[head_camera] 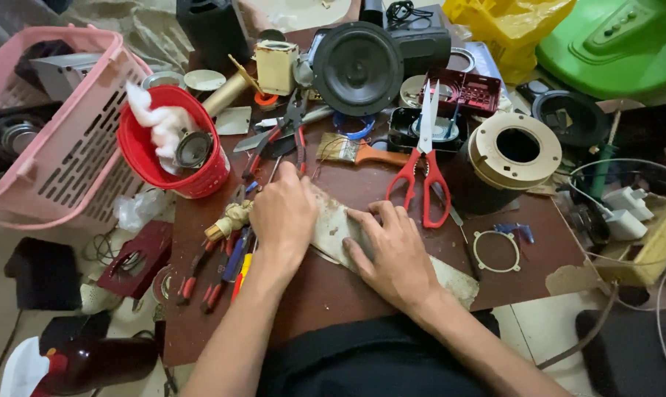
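Both hands press flat on a stained metal strip [333,228] lying on the brown table [524,283], its long axis running from upper left to lower right. The left hand [283,215] covers the upper end, fingers curled; the right hand [392,250] lies spread mid-strip, gripping nothing. A red bucket [145,158] nearby holds white wadding [160,121] and a small speaker [193,149].

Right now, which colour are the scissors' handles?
Red, seen in the head view: scissors, beside the right hand.
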